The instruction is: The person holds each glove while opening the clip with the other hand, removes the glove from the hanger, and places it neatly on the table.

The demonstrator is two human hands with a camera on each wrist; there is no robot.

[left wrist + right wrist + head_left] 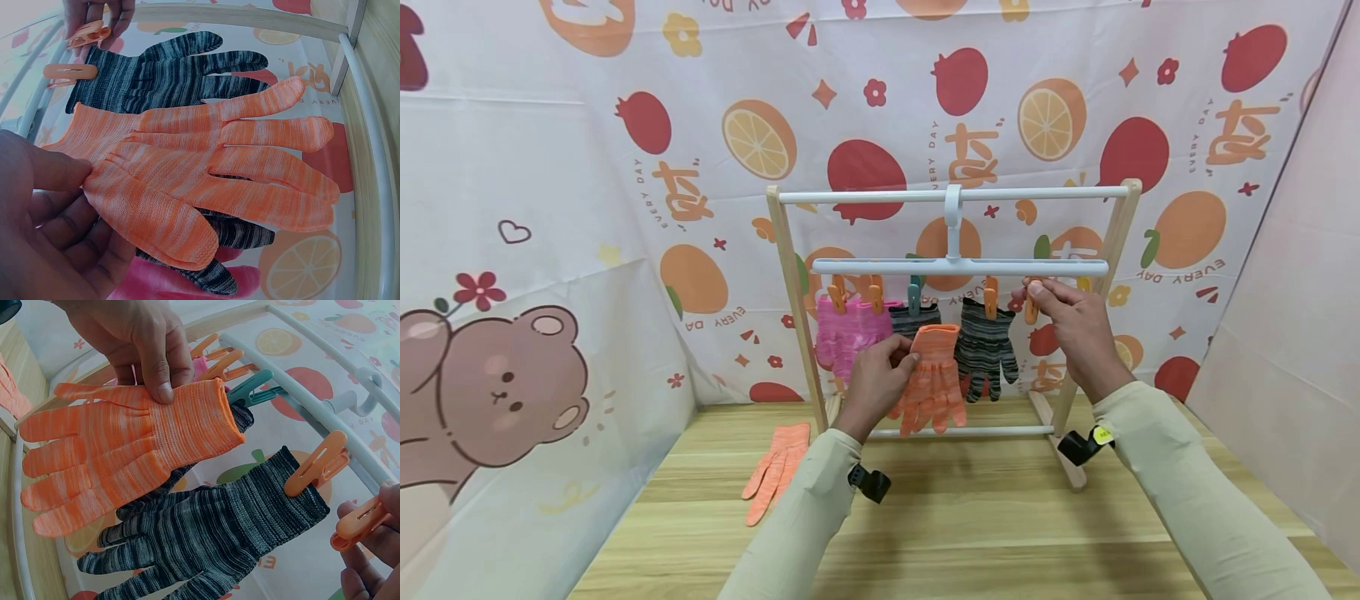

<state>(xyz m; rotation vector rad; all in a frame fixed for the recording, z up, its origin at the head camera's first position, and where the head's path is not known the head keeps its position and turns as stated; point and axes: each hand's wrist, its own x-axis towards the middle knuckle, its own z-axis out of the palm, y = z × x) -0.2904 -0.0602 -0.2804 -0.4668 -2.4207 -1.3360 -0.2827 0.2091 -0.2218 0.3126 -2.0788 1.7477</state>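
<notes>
In the head view my left hand (880, 375) pinches an orange knit glove (934, 379) near its cuff, thumb on the near side. The glove hangs fingers down, in front of the rack. My right hand (1075, 333) pinches an orange clothespin (1032, 310) just under the right part of the white hanger (958, 267). In the right wrist view that clothespin (362, 522) sits between thumb and fingers; whether it is still fixed to the hanger I cannot tell. Between the hands a dark striped glove (987, 350) hangs from another orange clothespin (991, 297).
Pink gloves (853, 329) hang at the hanger's left under orange clothespins, beside a second dark glove (917, 315) on a green clothespin (914, 295). A yellow clothespin (1083, 284) is at the right end. Another orange glove (778, 468) lies on the table left of the wooden rack (797, 308).
</notes>
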